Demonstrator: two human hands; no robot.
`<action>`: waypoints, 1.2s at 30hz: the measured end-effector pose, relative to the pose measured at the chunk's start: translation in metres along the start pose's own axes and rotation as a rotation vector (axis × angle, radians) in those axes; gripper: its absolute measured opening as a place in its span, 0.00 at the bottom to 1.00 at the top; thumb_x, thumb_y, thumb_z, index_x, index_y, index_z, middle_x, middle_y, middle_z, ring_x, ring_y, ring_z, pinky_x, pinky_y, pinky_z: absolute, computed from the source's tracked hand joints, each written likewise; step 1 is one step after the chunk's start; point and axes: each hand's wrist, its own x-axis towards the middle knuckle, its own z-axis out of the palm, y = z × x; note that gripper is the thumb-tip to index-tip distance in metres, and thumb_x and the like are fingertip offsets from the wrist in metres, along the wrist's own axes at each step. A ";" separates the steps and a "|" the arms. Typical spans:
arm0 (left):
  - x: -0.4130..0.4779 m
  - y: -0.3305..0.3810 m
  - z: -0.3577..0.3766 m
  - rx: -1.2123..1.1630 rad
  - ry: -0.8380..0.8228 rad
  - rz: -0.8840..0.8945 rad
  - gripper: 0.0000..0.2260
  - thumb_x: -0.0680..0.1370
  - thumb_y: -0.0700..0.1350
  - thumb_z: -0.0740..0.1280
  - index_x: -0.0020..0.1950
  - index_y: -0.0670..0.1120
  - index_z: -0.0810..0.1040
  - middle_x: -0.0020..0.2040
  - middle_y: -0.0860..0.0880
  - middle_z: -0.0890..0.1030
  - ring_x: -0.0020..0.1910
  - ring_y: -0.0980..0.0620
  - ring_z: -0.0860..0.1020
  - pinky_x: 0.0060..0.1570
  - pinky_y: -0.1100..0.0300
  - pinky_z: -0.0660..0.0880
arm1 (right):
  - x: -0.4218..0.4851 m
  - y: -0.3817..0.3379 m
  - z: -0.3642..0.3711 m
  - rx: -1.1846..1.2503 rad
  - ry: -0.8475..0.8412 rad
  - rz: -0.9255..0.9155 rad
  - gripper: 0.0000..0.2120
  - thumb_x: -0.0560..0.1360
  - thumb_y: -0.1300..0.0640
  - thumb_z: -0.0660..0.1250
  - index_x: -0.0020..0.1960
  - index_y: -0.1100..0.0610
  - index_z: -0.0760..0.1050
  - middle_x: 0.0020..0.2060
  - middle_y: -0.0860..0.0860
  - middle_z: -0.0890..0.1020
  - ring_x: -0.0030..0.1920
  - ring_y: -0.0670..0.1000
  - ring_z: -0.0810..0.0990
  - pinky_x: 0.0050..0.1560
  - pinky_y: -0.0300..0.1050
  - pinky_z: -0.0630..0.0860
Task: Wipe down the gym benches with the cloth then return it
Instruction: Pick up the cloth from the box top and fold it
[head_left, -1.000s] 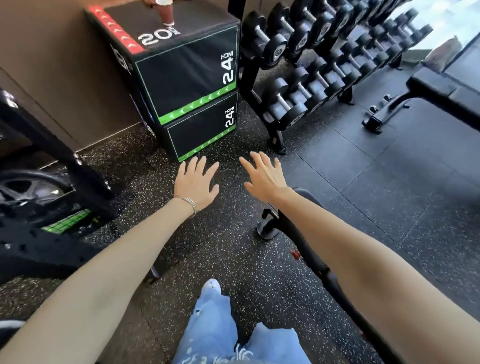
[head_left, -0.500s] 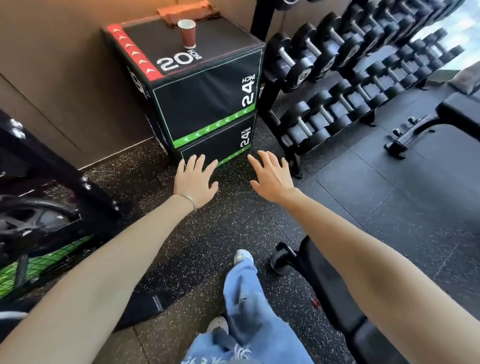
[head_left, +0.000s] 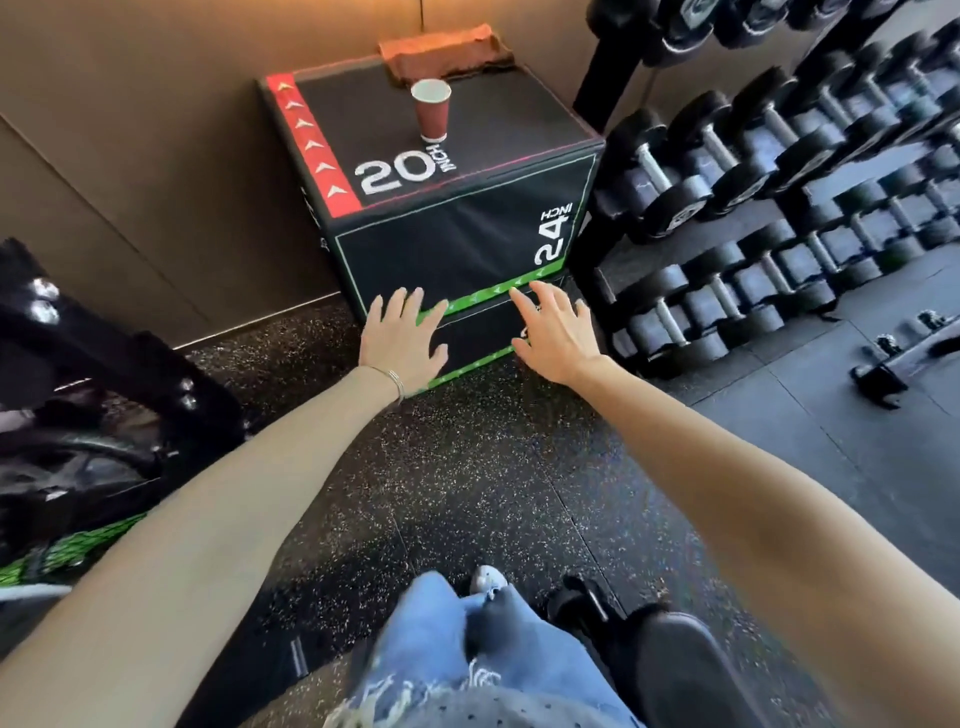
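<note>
Both hands spread, empty: left hand (head_left: 402, 340), right hand (head_left: 556, 332). Cloth (head_left: 444, 52), top centre: likely soft, light; pinch the near edge.

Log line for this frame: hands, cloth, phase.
left hand: open, empty | right hand: open, empty | cloth: lying on plyo box top, behind paper cup, untouched | phase: pre-grasp, likely reaching for cloth

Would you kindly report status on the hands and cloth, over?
Left hand and right hand open, empty, held out toward the plyo box. Cloth lies at its top's back edge, untouched. Paper cup stands upright in front of it.
</note>
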 end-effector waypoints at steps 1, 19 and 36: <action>0.010 0.000 0.003 -0.012 -0.003 0.010 0.26 0.78 0.57 0.55 0.76 0.53 0.56 0.76 0.44 0.59 0.75 0.43 0.56 0.72 0.44 0.53 | 0.010 0.004 0.000 0.001 -0.008 -0.003 0.31 0.77 0.49 0.63 0.76 0.53 0.53 0.74 0.55 0.57 0.75 0.55 0.53 0.71 0.64 0.56; 0.257 -0.087 0.009 0.052 -0.012 0.150 0.27 0.78 0.57 0.54 0.76 0.52 0.55 0.76 0.43 0.58 0.74 0.43 0.56 0.72 0.46 0.53 | 0.255 0.034 -0.030 -0.096 -0.015 -0.009 0.33 0.77 0.50 0.63 0.77 0.53 0.51 0.74 0.55 0.57 0.74 0.56 0.54 0.70 0.61 0.57; 0.419 -0.079 0.045 -0.041 -0.121 0.105 0.28 0.79 0.57 0.53 0.77 0.50 0.52 0.77 0.42 0.56 0.75 0.42 0.55 0.71 0.47 0.56 | 0.443 0.103 -0.027 -0.065 -0.111 -0.138 0.32 0.78 0.51 0.62 0.77 0.54 0.50 0.74 0.54 0.58 0.73 0.56 0.58 0.70 0.58 0.58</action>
